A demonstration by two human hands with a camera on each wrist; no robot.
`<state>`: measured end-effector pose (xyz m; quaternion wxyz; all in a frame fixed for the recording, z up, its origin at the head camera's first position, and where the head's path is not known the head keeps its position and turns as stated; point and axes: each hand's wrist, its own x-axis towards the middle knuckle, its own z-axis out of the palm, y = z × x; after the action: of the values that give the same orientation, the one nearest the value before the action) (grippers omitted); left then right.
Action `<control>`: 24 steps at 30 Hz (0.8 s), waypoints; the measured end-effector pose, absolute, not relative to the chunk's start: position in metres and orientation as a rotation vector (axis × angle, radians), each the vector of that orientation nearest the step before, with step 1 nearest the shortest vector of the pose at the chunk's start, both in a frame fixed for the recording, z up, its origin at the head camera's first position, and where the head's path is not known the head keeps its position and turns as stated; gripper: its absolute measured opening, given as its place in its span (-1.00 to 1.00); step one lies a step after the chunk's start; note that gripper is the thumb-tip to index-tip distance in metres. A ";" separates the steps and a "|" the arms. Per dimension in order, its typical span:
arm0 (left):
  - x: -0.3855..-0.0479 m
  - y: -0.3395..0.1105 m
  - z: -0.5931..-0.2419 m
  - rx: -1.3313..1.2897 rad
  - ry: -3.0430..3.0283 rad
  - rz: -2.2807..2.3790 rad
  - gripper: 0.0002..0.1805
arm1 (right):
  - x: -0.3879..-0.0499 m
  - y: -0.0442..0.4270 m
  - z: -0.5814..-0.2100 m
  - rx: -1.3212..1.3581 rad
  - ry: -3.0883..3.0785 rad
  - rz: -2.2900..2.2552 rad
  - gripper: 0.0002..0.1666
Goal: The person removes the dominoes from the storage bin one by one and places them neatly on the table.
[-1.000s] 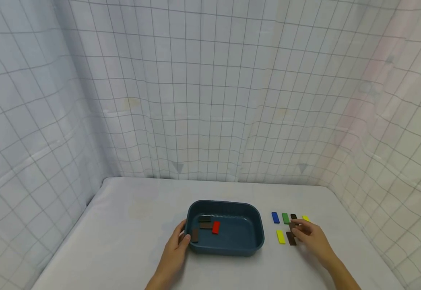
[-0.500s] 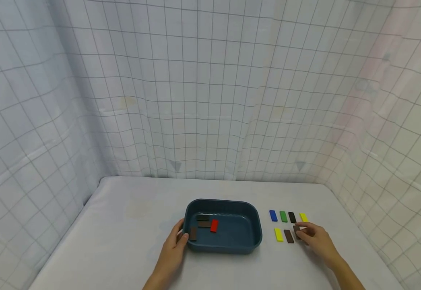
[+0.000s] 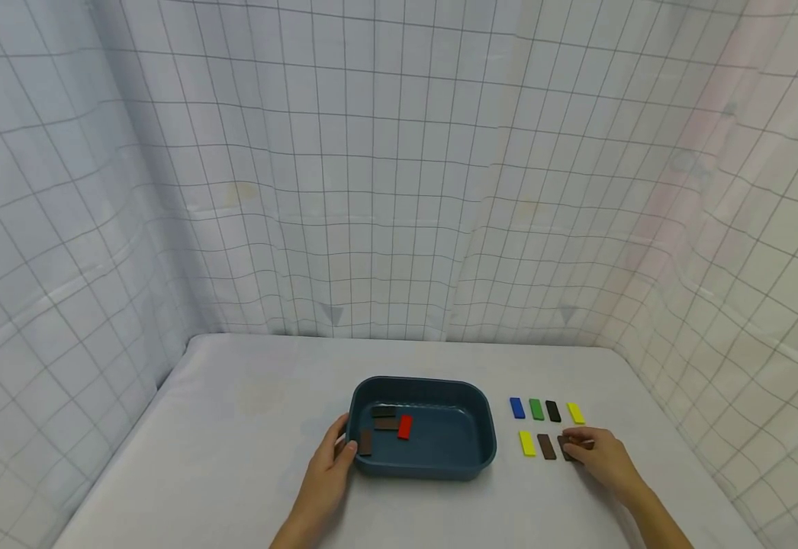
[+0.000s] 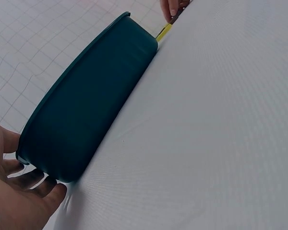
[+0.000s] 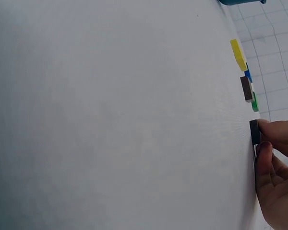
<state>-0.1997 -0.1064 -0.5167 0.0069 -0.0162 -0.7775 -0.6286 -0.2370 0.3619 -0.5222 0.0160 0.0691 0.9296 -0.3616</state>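
My left hand [image 3: 326, 474] grips the left side of a dark teal plastic basin [image 3: 433, 470], its thumb at the rim and its fingers along the outer wall. Inside the basin lie a red block [image 3: 405, 427] and several dark and brown blocks [image 3: 366, 442]. To the right, my right hand [image 3: 608, 462] pinches a dark brown block [image 5: 255, 132] between thumb and fingers, down at the table surface. Beside it, on the left, are another brown block [image 3: 546, 447] and a yellow block [image 3: 526, 444] in the same row.
Behind that row stands a second one: a blue block [image 3: 518, 408], a green block [image 3: 537, 409], a black block [image 3: 553, 412] and a yellow block [image 3: 576, 413]. The table [image 3: 248, 427] wears a white cloth. Grid-patterned curtains [image 3: 399, 191] enclose its back and sides.
My right hand has carried the brown block right and toward me, down to the table at the right end of the front row. My left hand stays on the basin.
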 end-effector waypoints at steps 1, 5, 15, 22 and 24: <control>-0.200 -0.106 -0.517 -0.053 -2.431 -1.966 -0.41 | -0.237 0.362 -0.522 0.213 2.893 -1.121 -0.61; -0.200 -0.105 -0.517 -0.038 -2.438 -1.955 -0.41 | -0.238 0.361 -0.522 0.207 2.899 -1.124 -0.63; -0.199 -0.107 -0.517 -0.074 -2.445 -1.941 -0.42 | -0.242 0.354 -0.512 0.195 2.889 -1.148 -0.60; -0.200 -0.108 -0.517 -0.092 -2.443 -1.938 -0.41 | -0.243 0.348 -0.502 0.120 2.904 -1.155 -0.60; -0.200 -0.108 -0.517 -0.093 -2.441 -1.942 -0.41 | -0.243 0.344 -0.499 0.096 2.904 -1.158 -0.59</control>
<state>-0.2002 -0.1078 -0.5167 0.0103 -0.0299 -0.7821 -0.6223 -0.2431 0.3443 -0.4987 0.0067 0.0306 0.9284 -0.3702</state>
